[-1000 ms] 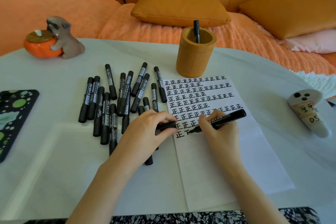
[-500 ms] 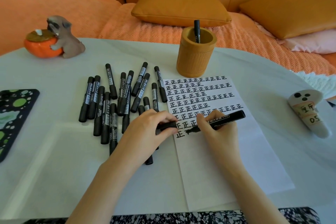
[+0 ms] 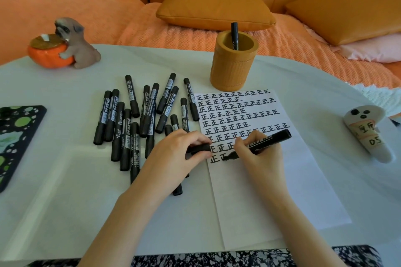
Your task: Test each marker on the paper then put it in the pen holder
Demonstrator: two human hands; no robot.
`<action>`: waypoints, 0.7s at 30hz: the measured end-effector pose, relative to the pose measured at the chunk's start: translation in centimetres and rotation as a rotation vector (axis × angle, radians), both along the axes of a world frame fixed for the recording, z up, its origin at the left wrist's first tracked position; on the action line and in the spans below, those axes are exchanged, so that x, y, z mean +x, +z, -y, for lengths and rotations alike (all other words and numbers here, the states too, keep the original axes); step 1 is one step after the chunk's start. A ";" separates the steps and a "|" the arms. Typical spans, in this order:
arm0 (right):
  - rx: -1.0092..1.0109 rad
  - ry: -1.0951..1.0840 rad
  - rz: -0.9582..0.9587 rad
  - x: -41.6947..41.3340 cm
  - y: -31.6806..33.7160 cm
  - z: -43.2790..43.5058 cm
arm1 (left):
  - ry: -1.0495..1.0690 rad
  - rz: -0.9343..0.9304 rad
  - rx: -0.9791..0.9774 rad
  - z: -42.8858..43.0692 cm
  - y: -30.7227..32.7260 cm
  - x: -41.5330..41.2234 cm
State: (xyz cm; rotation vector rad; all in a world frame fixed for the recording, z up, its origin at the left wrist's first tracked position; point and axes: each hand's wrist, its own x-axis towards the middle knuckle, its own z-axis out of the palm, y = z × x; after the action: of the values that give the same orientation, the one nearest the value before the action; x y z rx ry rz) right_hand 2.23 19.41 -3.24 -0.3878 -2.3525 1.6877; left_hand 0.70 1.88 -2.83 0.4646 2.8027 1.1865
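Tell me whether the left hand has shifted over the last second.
No. The left hand, pinching the black cap, stays put at the paper's left edge.

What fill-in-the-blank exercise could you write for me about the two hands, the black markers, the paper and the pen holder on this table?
1. The right hand presses the tip of a black ____ onto the white paper sheet.
2. The left hand pinches a short black ____.
3. The orange cylindrical pen holder contains exactly ____ black marker.
4. The loose black markers lie to the ____ of the sheet.
Missing words: marker; cap; one; left.
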 end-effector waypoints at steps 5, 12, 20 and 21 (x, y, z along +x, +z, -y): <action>-0.011 -0.011 0.006 0.1 0.1 0.0 | 0.002 -0.002 0.002 0.0 0.0 0.0; -0.023 -0.002 0.008 0.1 0.1 0.0 | 0.001 0.002 -0.003 0.0 0.1 0.0; 0.000 0.008 0.025 0.1 0.2 0.1 | 0.007 0.007 -0.004 0.0 0.1 -0.1; 0.001 0.003 0.025 0.1 0.2 0.1 | 0.005 0.007 -0.006 0.0 0.1 0.0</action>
State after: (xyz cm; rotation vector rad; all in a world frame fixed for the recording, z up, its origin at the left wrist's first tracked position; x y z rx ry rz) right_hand 2.34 19.30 -3.05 -0.4082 -2.3730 1.6925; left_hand 0.65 1.92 -2.71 0.4527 2.8023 1.1785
